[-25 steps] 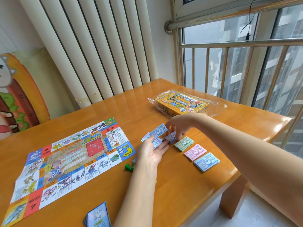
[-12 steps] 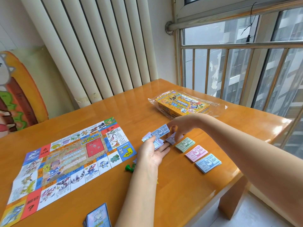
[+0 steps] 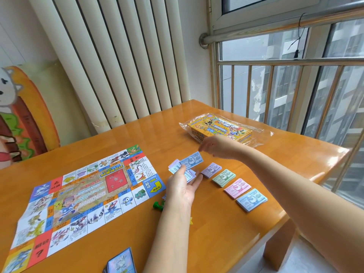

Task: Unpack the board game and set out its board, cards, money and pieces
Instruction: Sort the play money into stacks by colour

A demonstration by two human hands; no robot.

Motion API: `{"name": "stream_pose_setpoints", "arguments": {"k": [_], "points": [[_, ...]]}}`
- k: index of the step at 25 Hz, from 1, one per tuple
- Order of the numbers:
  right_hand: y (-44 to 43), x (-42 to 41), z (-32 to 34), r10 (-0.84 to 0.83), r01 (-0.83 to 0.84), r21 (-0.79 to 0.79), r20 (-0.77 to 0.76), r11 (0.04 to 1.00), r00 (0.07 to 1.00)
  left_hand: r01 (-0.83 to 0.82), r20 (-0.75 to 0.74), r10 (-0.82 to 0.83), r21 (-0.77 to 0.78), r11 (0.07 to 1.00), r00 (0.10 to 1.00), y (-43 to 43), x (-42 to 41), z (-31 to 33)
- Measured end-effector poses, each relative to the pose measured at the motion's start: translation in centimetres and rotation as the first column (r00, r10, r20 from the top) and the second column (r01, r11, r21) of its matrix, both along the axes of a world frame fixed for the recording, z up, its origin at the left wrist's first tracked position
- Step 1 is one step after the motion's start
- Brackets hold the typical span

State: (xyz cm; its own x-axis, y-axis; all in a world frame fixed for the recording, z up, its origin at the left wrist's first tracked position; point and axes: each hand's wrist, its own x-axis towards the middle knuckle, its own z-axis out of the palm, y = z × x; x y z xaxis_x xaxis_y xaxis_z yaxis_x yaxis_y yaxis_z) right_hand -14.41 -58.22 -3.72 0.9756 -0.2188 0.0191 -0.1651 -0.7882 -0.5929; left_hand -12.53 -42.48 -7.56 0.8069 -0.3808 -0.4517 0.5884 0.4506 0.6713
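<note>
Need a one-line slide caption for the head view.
Left hand holds fanned bills beside four sorted money stacks; right hand hovers, blurred, near the box; board lies unfolded.

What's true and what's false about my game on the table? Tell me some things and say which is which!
1. The board lies open and flat on the table. True.
2. The left hand holds nothing. False: it holds a bunch of notes.
3. Purple, green, pink and blue money piles sit in a row. True.
4. The box is on the floor. False: it sits on the table, in clear wrap.
5. A green piece lies near the board's corner. True.
</note>
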Motion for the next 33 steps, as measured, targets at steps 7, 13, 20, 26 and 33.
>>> {"name": "stream_pose_setpoints", "arguments": {"k": [7,13,20,26,33], "points": [[3.2,-4.0,-0.3,-0.122,0.048,0.592,0.086,0.804,0.989,0.056,0.145,-0.059,0.026,0.998,0.988,-0.3,-1.5,1.0],[1.7,-6.4,0.1,-0.283,0.096,0.623,0.209,0.777,0.936,0.263,-0.023,-0.267,-0.126,0.957,0.963,0.3,-1.4,1.3],[0.0,-9.2,-0.1,-0.252,0.074,0.628,0.199,0.775,0.947,0.300,0.289,-0.307,0.072,0.951,0.907,0.2,-2.1,1.2],[-0.4,-10.8,0.9,-0.188,0.057,0.481,0.229,0.875,0.955,0.226,0.450,-0.343,0.293,0.929,0.825,0.2,-2.3,0.7],[0.2,-10.9,1.2,-0.096,0.048,0.255,0.177,0.966,0.979,0.209,0.636,-0.505,0.483,0.850,0.583,0.1,-3.3,1.0]]}}
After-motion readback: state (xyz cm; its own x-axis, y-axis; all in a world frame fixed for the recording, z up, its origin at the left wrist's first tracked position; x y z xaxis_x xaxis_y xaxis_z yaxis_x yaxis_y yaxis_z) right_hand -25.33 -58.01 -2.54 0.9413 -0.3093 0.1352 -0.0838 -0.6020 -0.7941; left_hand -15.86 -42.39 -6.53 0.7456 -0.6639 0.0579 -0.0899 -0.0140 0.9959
